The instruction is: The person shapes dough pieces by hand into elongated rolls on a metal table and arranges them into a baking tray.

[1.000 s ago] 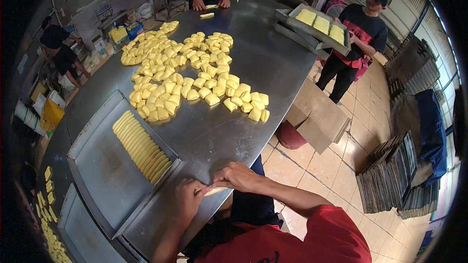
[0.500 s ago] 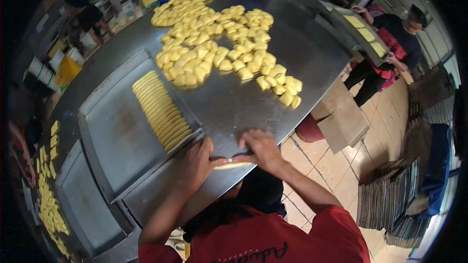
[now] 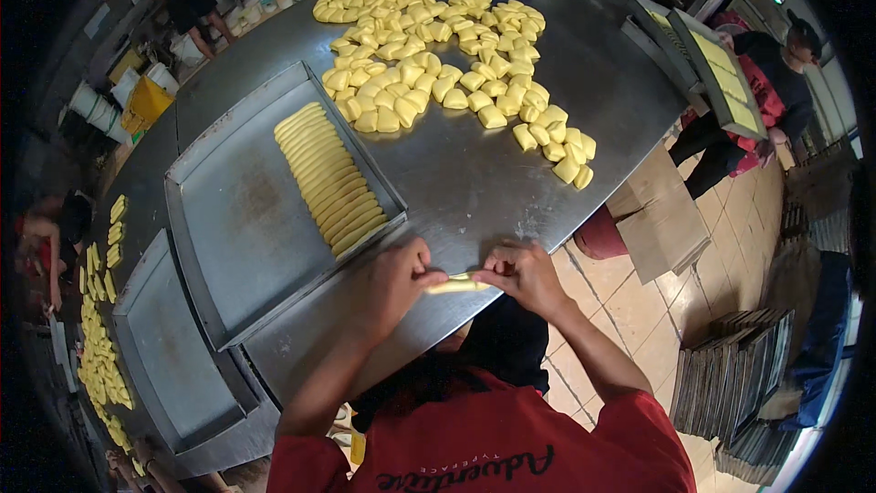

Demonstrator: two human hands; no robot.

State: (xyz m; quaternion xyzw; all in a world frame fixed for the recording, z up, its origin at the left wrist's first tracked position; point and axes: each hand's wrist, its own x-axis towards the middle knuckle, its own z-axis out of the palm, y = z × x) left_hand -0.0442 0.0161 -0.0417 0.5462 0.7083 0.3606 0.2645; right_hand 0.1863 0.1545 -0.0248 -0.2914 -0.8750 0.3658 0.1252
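My left hand [image 3: 401,278] and my right hand [image 3: 525,278] pinch opposite ends of a pale yellow dough strip [image 3: 451,287] at the near edge of the steel table [image 3: 611,73]. Just beyond my left hand, a metal tray [image 3: 228,265] holds a long row of similar strips [image 3: 328,178] along its right side. Farther up the table lies a large spread of plump yellow dough pieces [image 3: 392,105].
A second metal tray [image 3: 178,338] and more dough [image 3: 100,356] lie at left. A co-worker [image 3: 776,73] at right holds tilted trays [image 3: 730,82]. Other people work around the room. Cardboard [image 3: 666,219] and stacked trays [image 3: 730,370] stand at right.
The view has shifted. My right fingers, raised half a second ago, have closed on the strip. The co-worker's trays on the right have tilted from nearly level to steep.
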